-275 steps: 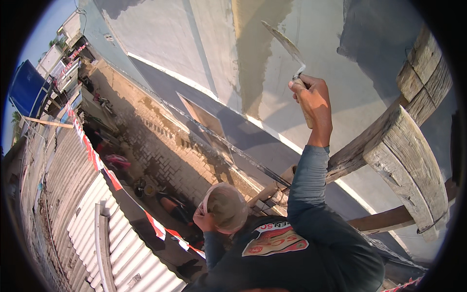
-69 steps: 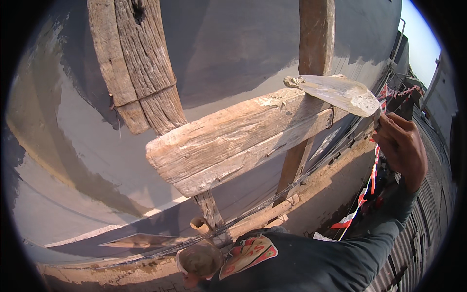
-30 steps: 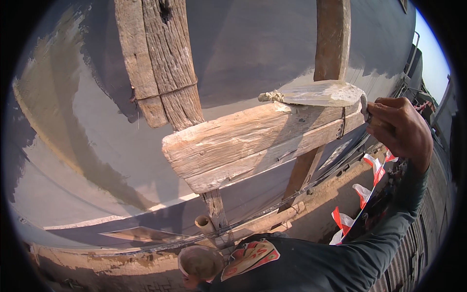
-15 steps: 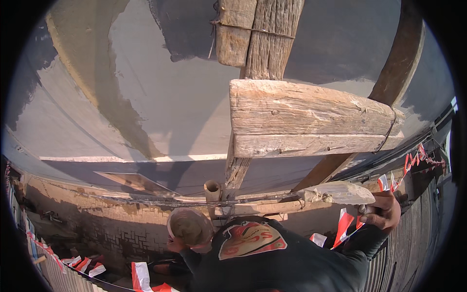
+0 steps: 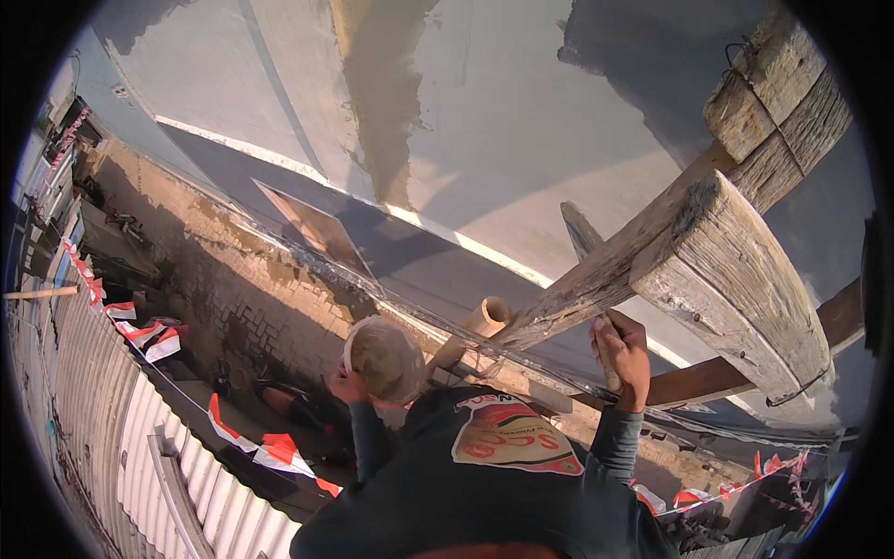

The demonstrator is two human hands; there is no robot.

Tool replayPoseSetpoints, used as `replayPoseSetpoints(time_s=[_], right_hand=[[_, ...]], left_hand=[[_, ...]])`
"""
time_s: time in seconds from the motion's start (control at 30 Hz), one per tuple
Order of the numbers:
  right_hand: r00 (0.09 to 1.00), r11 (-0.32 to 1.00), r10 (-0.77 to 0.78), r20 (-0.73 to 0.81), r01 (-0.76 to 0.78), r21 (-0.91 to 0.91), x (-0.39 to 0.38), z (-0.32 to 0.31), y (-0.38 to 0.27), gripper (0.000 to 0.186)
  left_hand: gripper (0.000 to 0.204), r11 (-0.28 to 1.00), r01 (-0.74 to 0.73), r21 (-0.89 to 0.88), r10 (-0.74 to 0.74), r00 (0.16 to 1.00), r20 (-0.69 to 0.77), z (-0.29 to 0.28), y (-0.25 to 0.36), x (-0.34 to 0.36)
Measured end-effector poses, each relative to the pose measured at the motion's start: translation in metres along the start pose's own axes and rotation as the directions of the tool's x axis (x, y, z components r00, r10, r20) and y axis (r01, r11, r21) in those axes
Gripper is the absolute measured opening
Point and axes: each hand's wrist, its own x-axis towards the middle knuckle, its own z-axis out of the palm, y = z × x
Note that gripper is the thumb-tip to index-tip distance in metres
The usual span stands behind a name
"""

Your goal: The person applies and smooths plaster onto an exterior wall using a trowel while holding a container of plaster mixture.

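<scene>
My left hand (image 5: 348, 384) grips the rim of a round, pale bucket (image 5: 413, 377) at lower middle, which holds a grey-brown wet mix (image 5: 384, 359). Right of it, my right hand (image 5: 626, 352) is closed round the tan handle (image 5: 610, 361) of a flat tool. A rough wooden post (image 5: 577, 296) passes just above that hand. Beyond the post a grey, blade-like end (image 5: 582, 229) shows; it lines up with the handle, but the post hides whether they join. Ahead stands the wall (image 5: 494, 140), pale and dark grey, with a brownish smeared band (image 5: 380, 102).
A thick weathered plank (image 5: 726, 279) is wired to the scaffold at right, near a darker beam (image 5: 689, 383). An open bamboo pole end (image 5: 490, 317) rises beside the bucket. Red-and-white flags (image 5: 279, 452) hang over a corrugated roof (image 5: 205, 484). Brick paving (image 5: 251, 317) lies far below.
My view has turned, so the wall and scaffold appear tilted. My right hand has come inward from the far right to beside the post. My left hand still holds the bucket.
</scene>
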Motion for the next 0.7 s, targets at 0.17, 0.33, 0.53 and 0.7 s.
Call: replayPoseSetpoints(time_s=[0.17,0.33,0.53,0.7], right_hand=[[0.708,0.639,-0.696,0.117,0.686,-0.348,0.108,-0.002,0.033,0.023],[0.890,0.984,-0.112,0.443,0.160,-0.073,0.116,0.077,-0.084,0.019],[0.814,0.952,-0.206,0.543,0.296,-0.083,0.183,0.135,-0.102,0.023],[0.816,0.974,-0.177,0.550,0.227,-0.022,0.232,0.156,-0.089,0.024]], left_hand=[[0.024,0.999,0.052,-0.009,-0.051,0.996,0.068,-0.006,0.008,-0.010],[0.022,0.989,0.088,-0.120,-0.090,0.996,-0.012,-0.031,0.014,-0.013],[0.020,0.998,0.024,-0.062,-0.027,0.998,-0.056,-0.038,-0.022,-0.006],[0.021,0.960,0.138,-0.246,-0.148,0.989,-0.025,-0.041,-0.002,-0.017]])
